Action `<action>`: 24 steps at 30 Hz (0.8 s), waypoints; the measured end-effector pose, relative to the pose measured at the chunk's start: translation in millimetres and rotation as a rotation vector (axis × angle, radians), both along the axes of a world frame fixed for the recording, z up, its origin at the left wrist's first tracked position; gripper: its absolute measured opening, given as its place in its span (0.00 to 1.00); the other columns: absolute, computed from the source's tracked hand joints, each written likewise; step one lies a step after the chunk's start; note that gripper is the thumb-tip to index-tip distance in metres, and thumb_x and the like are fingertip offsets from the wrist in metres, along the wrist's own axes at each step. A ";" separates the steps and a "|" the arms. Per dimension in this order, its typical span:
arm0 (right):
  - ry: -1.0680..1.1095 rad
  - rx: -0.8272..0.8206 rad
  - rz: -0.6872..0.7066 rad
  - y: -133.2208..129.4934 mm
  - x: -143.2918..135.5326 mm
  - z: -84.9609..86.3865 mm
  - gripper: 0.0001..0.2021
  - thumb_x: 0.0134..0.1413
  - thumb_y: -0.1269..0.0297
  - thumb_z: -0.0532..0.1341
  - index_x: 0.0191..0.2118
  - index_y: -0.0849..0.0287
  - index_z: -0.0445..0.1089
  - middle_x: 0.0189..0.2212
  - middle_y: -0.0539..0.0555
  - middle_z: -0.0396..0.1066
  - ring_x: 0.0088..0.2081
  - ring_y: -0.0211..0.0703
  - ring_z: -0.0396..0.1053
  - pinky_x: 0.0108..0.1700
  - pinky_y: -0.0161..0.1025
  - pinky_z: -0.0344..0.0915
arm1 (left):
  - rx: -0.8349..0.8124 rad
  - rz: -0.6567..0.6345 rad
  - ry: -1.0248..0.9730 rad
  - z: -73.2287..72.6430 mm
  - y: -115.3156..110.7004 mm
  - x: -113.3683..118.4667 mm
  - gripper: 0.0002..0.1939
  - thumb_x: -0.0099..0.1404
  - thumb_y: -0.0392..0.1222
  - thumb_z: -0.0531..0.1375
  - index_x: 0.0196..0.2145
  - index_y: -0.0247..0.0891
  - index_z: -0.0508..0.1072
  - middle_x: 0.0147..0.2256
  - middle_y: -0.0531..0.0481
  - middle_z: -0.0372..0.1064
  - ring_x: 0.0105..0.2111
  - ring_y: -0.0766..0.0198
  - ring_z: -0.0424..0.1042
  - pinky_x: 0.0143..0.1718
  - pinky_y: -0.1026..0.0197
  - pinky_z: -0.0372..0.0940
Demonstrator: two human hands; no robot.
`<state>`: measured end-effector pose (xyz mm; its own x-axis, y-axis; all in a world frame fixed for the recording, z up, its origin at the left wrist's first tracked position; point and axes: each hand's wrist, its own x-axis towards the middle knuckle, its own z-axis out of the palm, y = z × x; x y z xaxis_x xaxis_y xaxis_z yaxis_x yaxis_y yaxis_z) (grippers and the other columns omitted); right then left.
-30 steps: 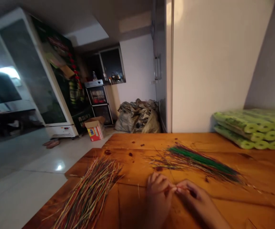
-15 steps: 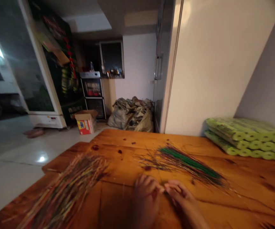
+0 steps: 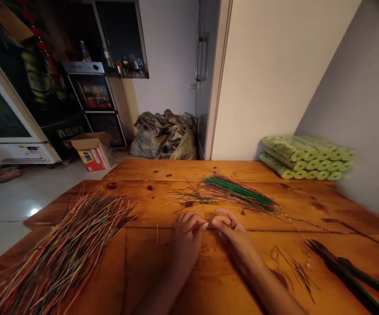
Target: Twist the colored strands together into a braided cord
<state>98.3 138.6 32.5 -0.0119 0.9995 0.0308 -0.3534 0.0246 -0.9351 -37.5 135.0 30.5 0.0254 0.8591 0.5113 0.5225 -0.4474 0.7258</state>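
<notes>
Over the middle of the wooden table, my left hand is closed, thumb and forefinger pinched. Close beside it, my right hand has thumb and forefinger curled together in a pinch. The fingertips of both hands point at each other with a small gap between. Whatever they hold is too thin to make out. Beyond the hands lies a bundle of thin wires, green in its middle, and a looser scatter of wires. A large heap of multicoloured wires spreads on the left.
Dark-handled pliers lie at the right, near a few short wire scraps. A twisted cord runs to the right edge. Stacked green-wrapped rolls stand at the back right. Beyond the table are bulging sacks and a cardboard box.
My view has tilted down and turned right, bringing the pliers into sight. Both hands remain close together in a pinch, with the fingertips now slightly farther apart.
</notes>
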 end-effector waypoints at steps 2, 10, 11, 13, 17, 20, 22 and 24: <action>0.037 -0.038 0.029 -1.6 -0.1 0.8 0.20 0.40 0.62 0.67 0.42 0.54 0.65 0.24 0.46 0.69 0.23 0.31 0.59 0.26 0.30 0.52 | 0.040 0.008 0.057 1.9 -1.2 -1.1 0.08 0.60 0.39 0.55 0.23 0.39 0.67 0.27 0.52 0.66 0.32 0.62 0.63 0.35 0.60 0.57; 0.124 -0.139 0.258 -1.3 3.5 3.4 0.09 0.46 0.60 0.63 0.31 0.62 0.70 0.22 0.48 0.64 0.19 0.27 0.49 0.18 0.28 0.46 | 0.075 -0.008 0.079 10.8 -2.5 -6.4 0.06 0.59 0.40 0.57 0.26 0.42 0.72 0.30 0.53 0.70 0.35 0.61 0.64 0.39 0.59 0.56; 0.108 -0.135 0.305 -1.3 4.1 3.9 0.09 0.47 0.60 0.62 0.28 0.63 0.70 0.21 0.48 0.62 0.18 0.27 0.48 0.18 0.28 0.45 | 0.078 -0.008 0.063 11.2 -2.1 -7.0 0.06 0.59 0.40 0.57 0.26 0.42 0.73 0.30 0.53 0.70 0.36 0.61 0.64 0.39 0.59 0.56; 0.079 -0.137 0.351 -1.8 4.9 5.8 0.10 0.47 0.60 0.62 0.24 0.63 0.68 0.21 0.47 0.62 0.18 0.27 0.46 0.17 0.28 0.43 | 0.086 -0.010 0.036 11.2 -0.8 -8.0 0.06 0.58 0.40 0.58 0.26 0.42 0.73 0.29 0.53 0.71 0.36 0.61 0.64 0.39 0.59 0.56; 0.024 -0.130 0.351 -2.6 5.2 9.8 0.10 0.44 0.59 0.64 0.26 0.62 0.69 0.22 0.48 0.64 0.18 0.27 0.47 0.18 0.29 0.44 | 0.102 -0.030 -0.003 10.7 1.3 -9.2 0.05 0.58 0.40 0.58 0.26 0.42 0.73 0.29 0.53 0.71 0.35 0.62 0.65 0.39 0.59 0.57; -0.077 -0.028 0.299 -0.1 6.0 9.2 0.10 0.40 0.61 0.66 0.28 0.61 0.69 0.22 0.47 0.67 0.20 0.29 0.55 0.22 0.29 0.51 | 0.085 -0.044 -0.025 11.6 0.0 -8.4 0.05 0.58 0.40 0.58 0.25 0.41 0.73 0.28 0.53 0.70 0.35 0.62 0.65 0.40 0.60 0.57; -0.191 0.097 0.243 2.5 8.2 7.5 0.09 0.39 0.61 0.67 0.27 0.59 0.68 0.23 0.48 0.68 0.25 0.33 0.62 0.28 0.32 0.56 | 0.066 -0.051 -0.036 11.9 -1.6 -6.9 0.06 0.58 0.39 0.58 0.24 0.41 0.72 0.28 0.53 0.70 0.35 0.62 0.65 0.40 0.59 0.57; -0.356 0.223 0.179 4.7 11.9 5.9 0.09 0.41 0.61 0.66 0.26 0.59 0.68 0.24 0.49 0.69 0.27 0.37 0.64 0.32 0.34 0.58 | 0.044 -0.068 -0.061 11.3 -2.8 -5.3 0.06 0.58 0.40 0.58 0.24 0.40 0.72 0.27 0.53 0.70 0.35 0.62 0.65 0.40 0.59 0.57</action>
